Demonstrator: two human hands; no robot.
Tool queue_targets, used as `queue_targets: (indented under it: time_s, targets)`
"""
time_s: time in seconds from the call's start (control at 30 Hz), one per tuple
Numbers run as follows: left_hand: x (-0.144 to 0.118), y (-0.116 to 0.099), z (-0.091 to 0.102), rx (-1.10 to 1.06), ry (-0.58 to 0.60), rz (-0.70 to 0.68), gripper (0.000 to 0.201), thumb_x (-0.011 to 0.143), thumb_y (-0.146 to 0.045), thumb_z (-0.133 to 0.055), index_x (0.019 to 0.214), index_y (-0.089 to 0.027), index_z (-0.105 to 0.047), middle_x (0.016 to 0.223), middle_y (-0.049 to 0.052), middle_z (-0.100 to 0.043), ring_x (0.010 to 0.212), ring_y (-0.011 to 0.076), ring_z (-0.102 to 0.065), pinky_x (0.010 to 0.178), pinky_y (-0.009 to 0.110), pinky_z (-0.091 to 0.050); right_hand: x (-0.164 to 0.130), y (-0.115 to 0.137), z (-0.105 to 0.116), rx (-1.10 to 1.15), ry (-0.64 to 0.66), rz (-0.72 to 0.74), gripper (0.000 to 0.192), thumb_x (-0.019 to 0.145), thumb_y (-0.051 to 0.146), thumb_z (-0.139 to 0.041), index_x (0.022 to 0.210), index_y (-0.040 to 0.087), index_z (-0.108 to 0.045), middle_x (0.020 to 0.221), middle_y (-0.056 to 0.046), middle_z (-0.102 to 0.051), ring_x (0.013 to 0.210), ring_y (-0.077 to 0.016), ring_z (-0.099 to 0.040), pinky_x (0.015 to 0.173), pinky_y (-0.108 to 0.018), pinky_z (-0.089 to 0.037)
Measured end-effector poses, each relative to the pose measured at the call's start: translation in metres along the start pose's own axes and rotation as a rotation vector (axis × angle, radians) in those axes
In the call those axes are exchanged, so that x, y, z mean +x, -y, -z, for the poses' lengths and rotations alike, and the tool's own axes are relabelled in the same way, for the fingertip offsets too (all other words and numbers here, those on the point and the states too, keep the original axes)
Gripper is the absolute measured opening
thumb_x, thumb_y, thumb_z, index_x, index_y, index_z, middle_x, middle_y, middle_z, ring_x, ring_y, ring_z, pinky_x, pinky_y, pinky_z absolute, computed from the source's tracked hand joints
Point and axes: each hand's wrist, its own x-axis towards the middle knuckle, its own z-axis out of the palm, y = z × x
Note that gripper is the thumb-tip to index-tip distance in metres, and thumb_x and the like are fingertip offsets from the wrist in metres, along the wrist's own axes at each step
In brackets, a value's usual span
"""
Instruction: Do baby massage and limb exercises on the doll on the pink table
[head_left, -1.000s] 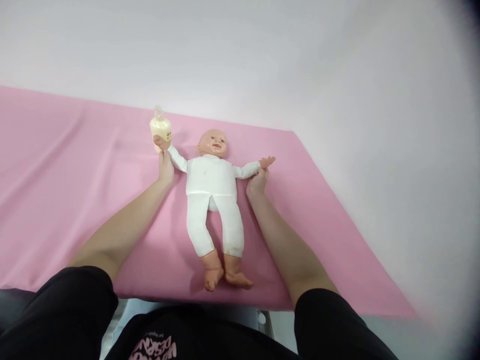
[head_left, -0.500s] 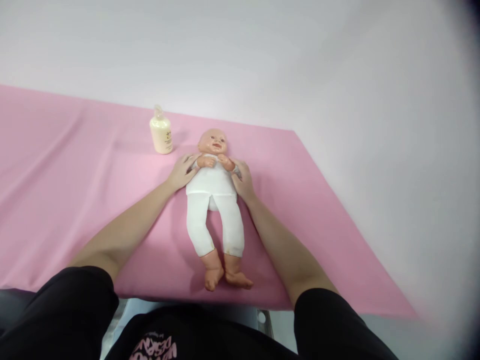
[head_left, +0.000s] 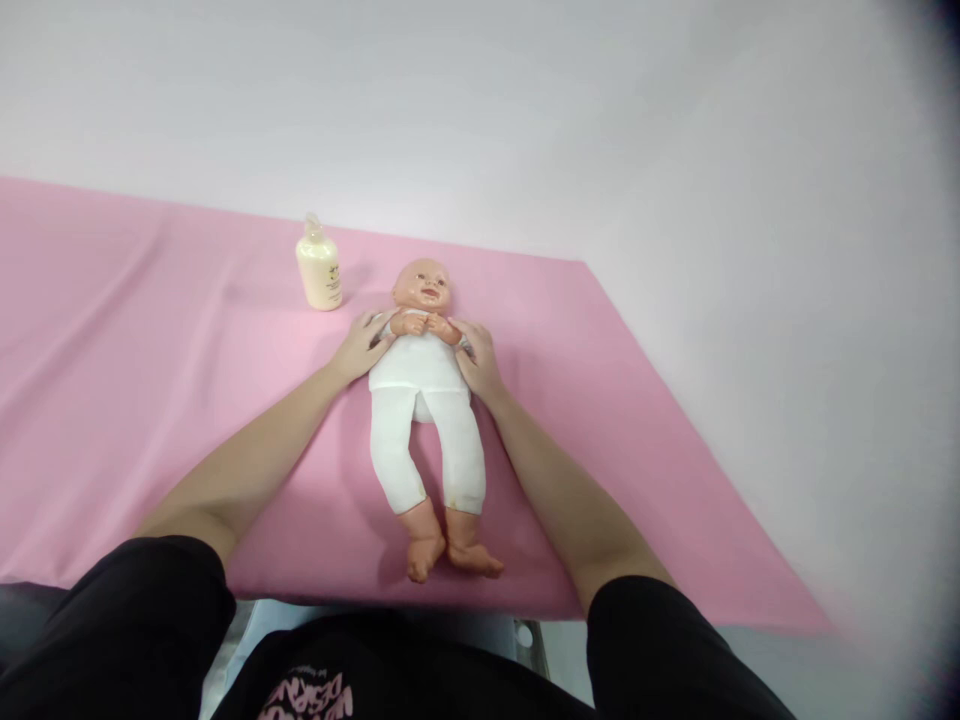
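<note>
Head view, nearest first: black sleeves [head_left: 120, 620] fill the bottom edge, and two bare forearms run up and inward from them over a pink sheet [head_left: 150, 400] that covers the surface.

Between the forearms lies a doll [head_left: 424, 400] in a white suit, flat on its back. Its long axis runs from 6 o'clock, where the bare feet [head_left: 442, 555] point toward the person, to 12 o'clock, where the head [head_left: 424, 285] lies. The legs are straight and close together; the doll's two small hands are folded in over its chest.

The left hand [head_left: 360, 345] rests at the doll's 9 o'clock side, against the upper arm and shoulder, with its fingers [head_left: 367, 325] spread and laid loosely on the white sleeve. The right hand [head_left: 476, 360] mirrors it at 3 o'clock, fingers also spread and lying along the other upper arm. Neither hand closes round anything; both press flat from the sides, so the doll's chest sits directly between the two palms, equally near to each.

Farther off, at about 11 o'clock from the doll's head, a cream bottle [head_left: 319, 270] with a pump top stands upright on the sheet, apart from the doll and nearer the left hand than the right. Beyond the sheet's far edge rises a plain pale wall [head_left: 525, 120].
</note>
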Motion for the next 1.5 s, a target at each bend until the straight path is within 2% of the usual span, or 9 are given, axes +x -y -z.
queue_targets:
  time_s: [0.23, 0.43, 1.03, 1.3, 1.4, 1.5]
  targets:
    - [0.000, 0.002, -0.001, -0.022, -0.009, -0.003, 0.064, 0.100, -0.063, -0.046, 0.146, -0.020, -0.059, 0.135, 0.018, -0.059, 0.131, 0.0346, -0.053, 0.120, 0.056, -0.037, 0.000, 0.005, -0.002, -0.030, 0.007, 0.013, 0.045, 0.094, 0.027, -0.049, 0.137, 0.030, -0.063, 0.137, -0.009, -0.067, 0.130, -0.0281, -0.057, 0.118, -0.054, -0.041]
    - [0.000, 0.002, -0.001, -0.026, -0.004, -0.004, 0.066, 0.100, -0.067, -0.045, 0.147, -0.023, -0.058, 0.133, 0.016, -0.060, 0.129, 0.0324, -0.054, 0.121, 0.054, -0.037, 0.000, 0.011, -0.002, -0.059, 0.043, -0.014, 0.048, 0.091, 0.025, -0.051, 0.137, 0.029, -0.063, 0.138, -0.007, -0.067, 0.129, -0.0295, -0.057, 0.117, -0.054, -0.040]
    - [-0.002, 0.001, -0.002, 0.066, -0.008, -0.085, 0.062, 0.105, -0.059, -0.040, 0.152, -0.021, -0.053, 0.135, 0.015, -0.060, 0.130, 0.0297, -0.054, 0.121, 0.052, -0.039, -0.001, 0.015, 0.001, -0.142, 0.008, 0.050, 0.044, 0.092, 0.023, -0.050, 0.134, 0.027, -0.063, 0.134, -0.008, -0.070, 0.125, -0.0291, -0.061, 0.112, -0.051, -0.045]
    - [-0.002, -0.002, 0.000, 0.053, 0.004, -0.088, 0.066, 0.103, -0.063, -0.040, 0.152, -0.020, -0.053, 0.132, 0.016, -0.061, 0.127, 0.0294, -0.056, 0.119, 0.050, -0.041, -0.002, 0.013, 0.002, -0.116, 0.010, 0.032, 0.045, 0.090, 0.025, -0.051, 0.133, 0.027, -0.063, 0.133, -0.008, -0.070, 0.123, -0.0301, -0.061, 0.112, -0.053, -0.045]
    - [-0.002, -0.002, 0.000, 0.043, -0.004, -0.070, 0.063, 0.103, -0.063, -0.041, 0.151, -0.023, -0.053, 0.136, 0.015, -0.061, 0.130, 0.0303, -0.055, 0.120, 0.052, -0.040, -0.003, 0.012, 0.001, -0.068, -0.004, -0.013, 0.046, 0.092, 0.031, -0.052, 0.137, 0.027, -0.059, 0.137, -0.009, -0.067, 0.128, -0.0311, -0.059, 0.117, -0.055, -0.042]
    - [-0.002, 0.001, -0.002, 0.003, -0.048, -0.026, 0.065, 0.102, -0.063, -0.045, 0.153, -0.023, -0.047, 0.142, 0.016, -0.059, 0.136, 0.0321, -0.053, 0.121, 0.054, -0.039, -0.005, 0.009, -0.002, 0.039, -0.091, -0.084, 0.050, 0.096, 0.043, -0.052, 0.144, 0.026, -0.048, 0.143, -0.013, -0.060, 0.135, -0.0299, -0.055, 0.121, -0.054, -0.040]
